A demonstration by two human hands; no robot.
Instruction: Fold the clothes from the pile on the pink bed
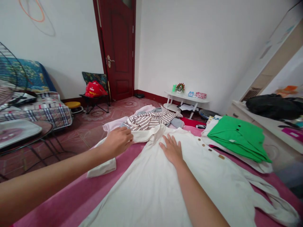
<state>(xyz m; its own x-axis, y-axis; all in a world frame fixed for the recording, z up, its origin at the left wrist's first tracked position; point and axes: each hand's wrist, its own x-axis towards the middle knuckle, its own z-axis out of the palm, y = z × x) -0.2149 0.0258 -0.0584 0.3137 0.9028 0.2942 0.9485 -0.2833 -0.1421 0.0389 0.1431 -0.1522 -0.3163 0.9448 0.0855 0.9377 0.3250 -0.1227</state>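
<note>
A white long-sleeved shirt (151, 183) with a few buttons lies spread over a pink cover (68, 195). My left hand (119, 138) is closed at the shirt's left sleeve, its fingers curled on the cloth near the shoulder. The cuff end of that sleeve lies bent back below my left wrist. My right hand (172, 149) rests flat on the shirt below the collar, fingers spread. The other sleeve lies loose at the lower right.
Beyond the shirt lies a heap with a striped garment (151, 119). Folded green clothing (239, 135) tops a stack at the right. A low white table (187, 98) stands by the wall; a chair holding a red bag (94, 90) is near the door (119, 47).
</note>
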